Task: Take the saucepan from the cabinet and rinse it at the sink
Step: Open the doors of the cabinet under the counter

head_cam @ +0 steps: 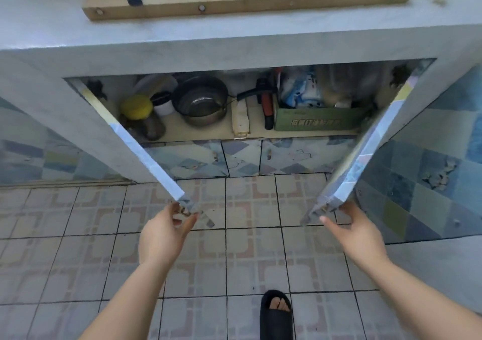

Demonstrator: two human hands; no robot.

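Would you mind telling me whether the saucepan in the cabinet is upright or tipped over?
Upright. The saucepan sits on the cabinet shelf with its open mouth facing up, so its shiny inside bottom shows.

The cabinet shelf (208,131) carries, from left to right: a yellow-lidded jar (137,107), a white cup (163,106), the steel saucepan (200,102) with its black handle pointing right, a pale upright divider (240,118), a red-and-black tool (268,110), and a green cardboard box (318,119) holding bags.
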